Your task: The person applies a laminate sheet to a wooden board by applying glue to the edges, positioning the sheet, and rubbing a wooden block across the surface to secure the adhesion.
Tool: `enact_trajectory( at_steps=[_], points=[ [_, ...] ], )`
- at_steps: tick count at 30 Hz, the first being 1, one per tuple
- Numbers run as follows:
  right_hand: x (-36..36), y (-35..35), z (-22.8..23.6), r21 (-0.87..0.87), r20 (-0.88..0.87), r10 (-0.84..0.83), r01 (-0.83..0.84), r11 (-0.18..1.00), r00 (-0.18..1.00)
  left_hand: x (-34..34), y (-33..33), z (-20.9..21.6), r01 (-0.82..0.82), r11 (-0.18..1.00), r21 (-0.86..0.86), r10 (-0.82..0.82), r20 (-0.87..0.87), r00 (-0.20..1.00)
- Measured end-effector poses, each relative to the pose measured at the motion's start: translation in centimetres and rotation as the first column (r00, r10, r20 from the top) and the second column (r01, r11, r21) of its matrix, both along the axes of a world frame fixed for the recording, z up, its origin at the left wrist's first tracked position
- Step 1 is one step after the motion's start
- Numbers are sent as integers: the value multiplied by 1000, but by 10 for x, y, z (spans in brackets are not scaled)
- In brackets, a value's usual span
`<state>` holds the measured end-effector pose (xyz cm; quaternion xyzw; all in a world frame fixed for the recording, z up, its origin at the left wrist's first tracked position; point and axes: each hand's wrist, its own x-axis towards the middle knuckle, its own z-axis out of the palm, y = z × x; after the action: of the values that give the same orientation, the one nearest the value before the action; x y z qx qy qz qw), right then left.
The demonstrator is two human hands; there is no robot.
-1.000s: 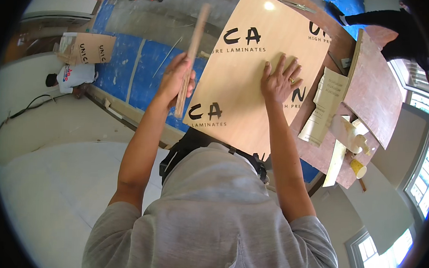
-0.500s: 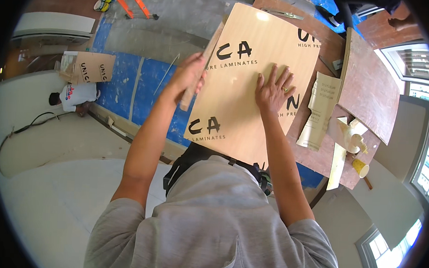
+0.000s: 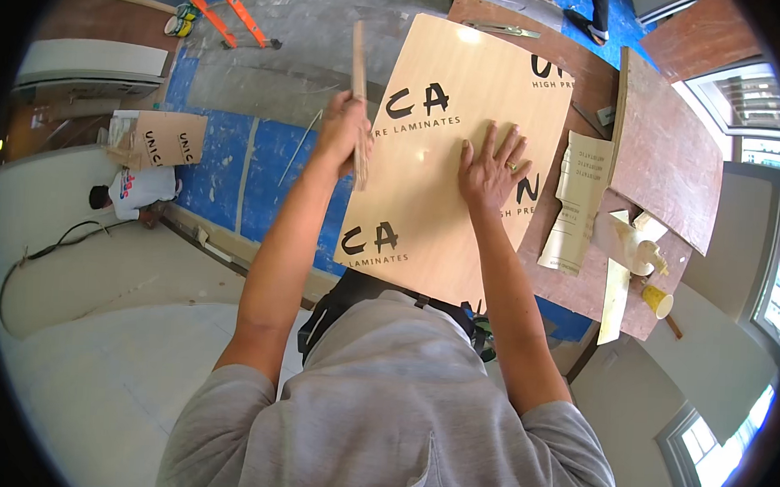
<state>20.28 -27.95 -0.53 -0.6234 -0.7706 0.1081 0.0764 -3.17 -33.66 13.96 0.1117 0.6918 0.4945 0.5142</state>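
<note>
A large tan laminate sheet [image 3: 448, 202] with black lettering lies on a brown wooden worktable [image 3: 580, 287]. My right hand [image 3: 491, 168] presses flat on the sheet's middle, fingers spread, a ring on one finger. My left hand [image 3: 343, 130] grips a narrow wooden strip [image 3: 360, 85] and holds it upright along the sheet's left edge. The strip sticks up above my fist and reaches down just below it.
A brown board [image 3: 664, 151] leans at the table's right, with pale offcuts [image 3: 574, 208] and a yellow cup [image 3: 656, 300] beside it. Blue floor covering [image 3: 228, 167], a cardboard box [image 3: 155, 137], an orange ladder [image 3: 235, 10] and a crouching person [image 3: 135, 193] are to the left.
My left hand with the wooden strip has moved up along the sheet's left edge. My right hand stays flat on the sheet. The view has shifted slightly.
</note>
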Motion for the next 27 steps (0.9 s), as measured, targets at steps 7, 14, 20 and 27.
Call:
enact_trajectory(
  at_steps=[7,14,20,27],
  points=[
    [0,-1,0,8,-1,1,-1,1000,1000,-4,1,-5,210,977,-37,-211,-13,977],
    [0,2,5,-55,6,-2,3,999,1000,-16,23,-1,215,976,-36,-216,-32,976],
    [2,1,6,-51,20,9,-8,999,1000,-25,47,-3,167,985,42,-168,29,985],
    [4,3,7,-69,6,2,-2,998,1000,-29,74,-3,162,986,22,-161,-52,986]
  ],
)
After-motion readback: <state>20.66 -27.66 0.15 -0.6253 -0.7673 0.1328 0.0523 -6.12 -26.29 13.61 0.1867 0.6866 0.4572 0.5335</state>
